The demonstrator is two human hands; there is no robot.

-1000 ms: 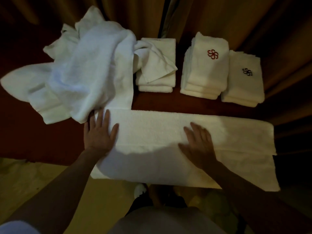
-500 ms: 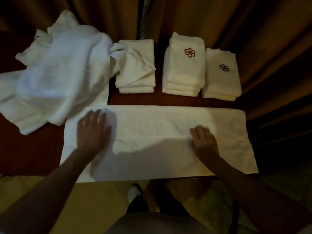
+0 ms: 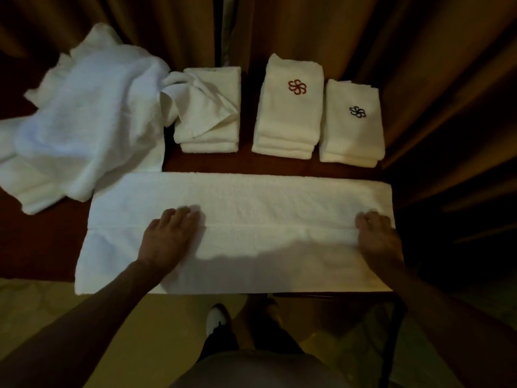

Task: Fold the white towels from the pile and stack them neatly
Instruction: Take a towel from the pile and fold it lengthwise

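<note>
**While the Towel Lies Flat, Fold It Straight**

While both hands rest on the long towel [image 3: 251, 219], it is a good time to get the fold right. This towel lies across the near part of the dark table [image 3: 42, 242], and its near edge hangs a little over the table's front. The left hand [image 3: 167, 236] lies flat near the middle-left, fingers straight and close together, pressing down. The right hand [image 3: 377, 236] is at the right end; its fingers look bent at the edge, but I cannot tell if they pinch the cloth.

I think the next step is to bring the right end over to the left end. To do it well, keep the left hand pressing so the towel does not slide. Match the corners, then smooth out the bumps.

Farther back lie the messy pile [image 3: 84, 121] on the left and three neat stacks: a plain stack [image 3: 212, 113], a red-flower stack [image 3: 291, 107] and a black-flower stack [image 3: 352, 124]. Brown curtains [image 3: 419, 51] hang behind.
</note>
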